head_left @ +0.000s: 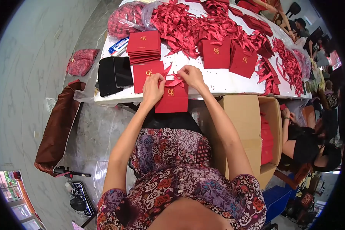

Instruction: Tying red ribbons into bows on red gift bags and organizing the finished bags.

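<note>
A small red paper bag (171, 102) with a gold emblem lies at the table's near edge, its lower part jutting toward me. Across its top runs a red ribbon (174, 82), looped between my two hands. My left hand (153, 89) pinches the ribbon on the left, its fingertips hiding part of it. On the right, my right hand (193, 77) is closed on the ribbon with thumb and forefinger. Behind my left hand another red bag (141, 71) lies flat, partly covered. A stack of red bags (143, 44) sits just beyond it.
Heaps of red ribbon (172, 23) cover the far side of the white table (215, 82). More red bags (216, 55) lie to the right. A black phone (123, 72) rests at the left. An open cardboard box (239, 115) holding red bags stands right of me. Other people work at far right.
</note>
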Demonstrator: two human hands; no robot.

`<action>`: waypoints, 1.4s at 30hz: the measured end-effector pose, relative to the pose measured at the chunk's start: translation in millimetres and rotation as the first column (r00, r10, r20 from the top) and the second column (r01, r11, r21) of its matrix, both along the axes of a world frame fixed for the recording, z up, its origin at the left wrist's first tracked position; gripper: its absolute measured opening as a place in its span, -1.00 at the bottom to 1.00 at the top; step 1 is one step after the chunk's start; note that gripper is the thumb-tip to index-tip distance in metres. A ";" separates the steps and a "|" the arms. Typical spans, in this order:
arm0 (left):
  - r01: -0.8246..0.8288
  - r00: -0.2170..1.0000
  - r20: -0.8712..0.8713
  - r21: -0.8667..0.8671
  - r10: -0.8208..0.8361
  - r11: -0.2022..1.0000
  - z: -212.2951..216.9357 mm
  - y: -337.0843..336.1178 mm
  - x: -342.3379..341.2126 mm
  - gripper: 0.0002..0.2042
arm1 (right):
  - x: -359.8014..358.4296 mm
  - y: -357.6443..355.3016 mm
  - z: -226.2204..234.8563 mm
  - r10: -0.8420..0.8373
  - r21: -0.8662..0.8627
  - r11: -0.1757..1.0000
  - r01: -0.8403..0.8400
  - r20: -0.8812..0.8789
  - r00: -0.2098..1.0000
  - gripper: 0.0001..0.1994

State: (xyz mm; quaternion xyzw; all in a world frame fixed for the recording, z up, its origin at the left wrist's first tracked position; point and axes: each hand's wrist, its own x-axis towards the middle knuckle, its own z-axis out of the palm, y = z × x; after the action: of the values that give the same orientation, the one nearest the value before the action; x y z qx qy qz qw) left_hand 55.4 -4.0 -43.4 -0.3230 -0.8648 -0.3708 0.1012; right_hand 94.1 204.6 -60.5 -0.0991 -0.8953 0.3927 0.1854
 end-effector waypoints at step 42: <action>0.091 0.927 0.318 0.322 -0.198 0.942 5.2 -18.6 -8.9 -0.38 | -10.6 -8.5 13.1 0.101 -0.714 0.649 -0.261 -0.259 0.961 -0.87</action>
State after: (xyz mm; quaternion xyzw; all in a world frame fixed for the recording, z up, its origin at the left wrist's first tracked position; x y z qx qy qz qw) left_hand 46.5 -22.6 -38.3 -0.2971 -0.7757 -0.5560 -0.0320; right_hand 83.5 196.2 -47.4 -0.0365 -0.6403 0.7469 0.1756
